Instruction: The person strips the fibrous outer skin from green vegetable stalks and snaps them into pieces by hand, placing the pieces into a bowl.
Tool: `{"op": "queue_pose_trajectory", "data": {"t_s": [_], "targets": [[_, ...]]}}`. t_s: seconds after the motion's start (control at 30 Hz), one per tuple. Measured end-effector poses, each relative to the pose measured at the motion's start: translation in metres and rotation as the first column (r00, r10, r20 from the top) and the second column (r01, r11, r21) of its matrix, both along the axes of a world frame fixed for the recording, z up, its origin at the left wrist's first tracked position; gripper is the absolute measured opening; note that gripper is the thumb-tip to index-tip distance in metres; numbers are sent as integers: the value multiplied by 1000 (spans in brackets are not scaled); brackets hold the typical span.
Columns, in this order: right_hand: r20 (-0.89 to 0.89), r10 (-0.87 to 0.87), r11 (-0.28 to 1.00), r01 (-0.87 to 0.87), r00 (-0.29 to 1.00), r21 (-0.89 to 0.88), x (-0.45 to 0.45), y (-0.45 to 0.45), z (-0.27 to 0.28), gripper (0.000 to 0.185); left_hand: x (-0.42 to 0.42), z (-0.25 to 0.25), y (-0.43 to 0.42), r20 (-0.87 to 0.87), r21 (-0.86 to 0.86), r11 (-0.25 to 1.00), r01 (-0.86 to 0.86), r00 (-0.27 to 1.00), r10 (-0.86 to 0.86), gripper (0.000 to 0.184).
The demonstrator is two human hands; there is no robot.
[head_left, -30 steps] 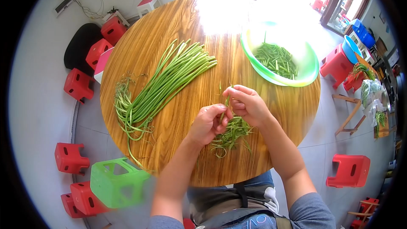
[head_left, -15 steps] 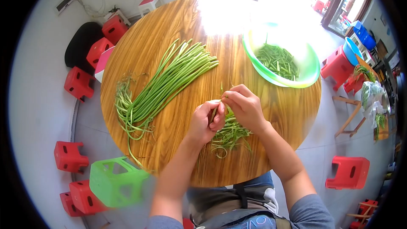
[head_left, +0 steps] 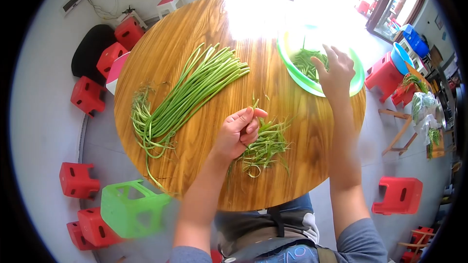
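Note:
My left hand [head_left: 239,134] is closed, pinching a thin green garlic scape end [head_left: 255,103] between thumb and forefinger over the near middle of the table. My right hand [head_left: 337,70] reaches over the green and white basin [head_left: 298,82], its fingers spread and nothing visible in them. Inside the basin lie cut garlic scape pieces [head_left: 306,61], partly covered by that hand. Under and beside my left hand is a heap of thin pale green scape tips [head_left: 268,141]. A bundle of long whole garlic scapes [head_left: 192,92] rests to the left, with curled ends toward me.
Everything sits on a round wooden table [head_left: 302,160]. Red stools [head_left: 78,179] and a green stool [head_left: 129,212] stand at the left; another red stool [head_left: 397,196] is at the right. A blue basin [head_left: 401,58] sits on a red stool beyond the table.
My right hand has left my left hand, moved up and right to the basin, and opened. My left hand stays near its place, still pinching the scape end.

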State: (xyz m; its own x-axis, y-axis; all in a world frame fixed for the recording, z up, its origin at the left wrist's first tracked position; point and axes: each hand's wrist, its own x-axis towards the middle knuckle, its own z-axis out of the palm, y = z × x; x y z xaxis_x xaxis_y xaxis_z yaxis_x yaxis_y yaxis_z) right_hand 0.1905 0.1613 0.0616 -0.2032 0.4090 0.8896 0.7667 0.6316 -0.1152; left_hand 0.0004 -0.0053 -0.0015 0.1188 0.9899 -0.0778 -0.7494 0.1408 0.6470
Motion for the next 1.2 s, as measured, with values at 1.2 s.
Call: {"op": "queue_pose_trajectory", "data": {"t_s": [1.2], "targets": [[-578,355,538,-666,735,-517,-54,-47,-100,23,-57,-63,15,-762,514,717,-472,-634,128,19]]}}
